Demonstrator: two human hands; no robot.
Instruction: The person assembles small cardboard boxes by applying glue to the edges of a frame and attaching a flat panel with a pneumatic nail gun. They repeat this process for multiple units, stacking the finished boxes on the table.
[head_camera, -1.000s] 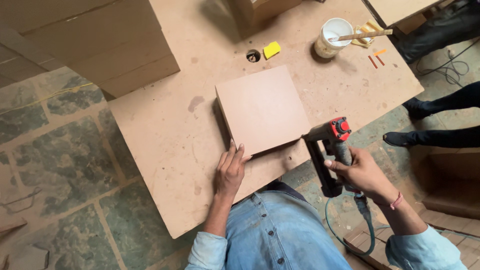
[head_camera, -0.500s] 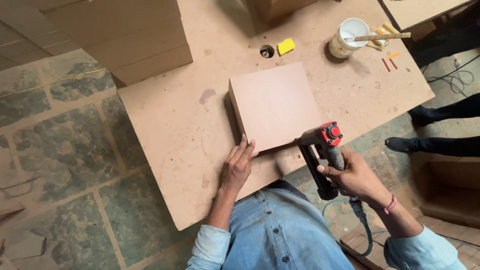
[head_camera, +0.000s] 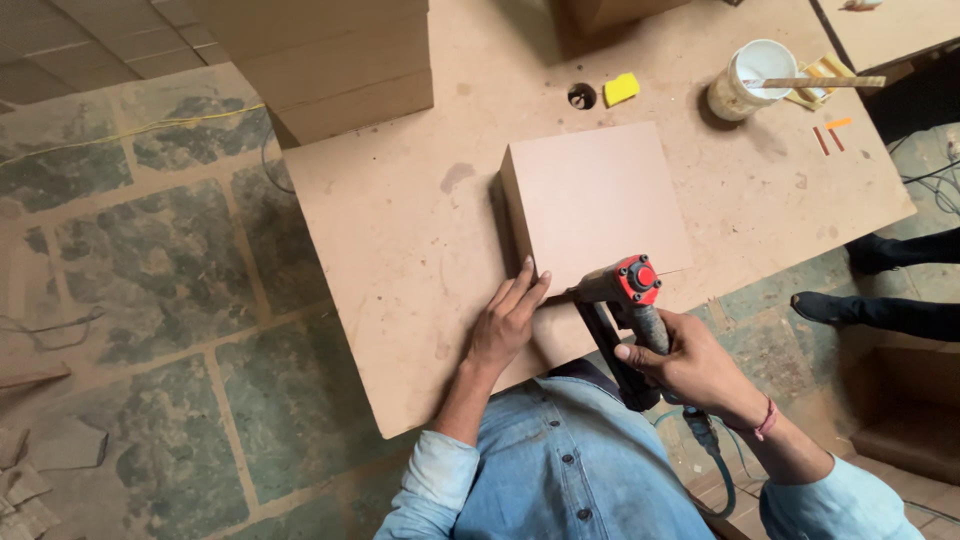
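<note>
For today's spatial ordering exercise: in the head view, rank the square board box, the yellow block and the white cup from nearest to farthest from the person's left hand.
Measured from the left hand:
1. Square board box: fingertips at its near corner, just above the hand.
2. Yellow block: beyond the box, beside a round hole.
3. White cup: farthest, up to the right, with a stick across it.

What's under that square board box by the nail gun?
The square board box sits on the brown worktable. The left hand steadies its corner; anything beneath or inside is hidden.
</note>
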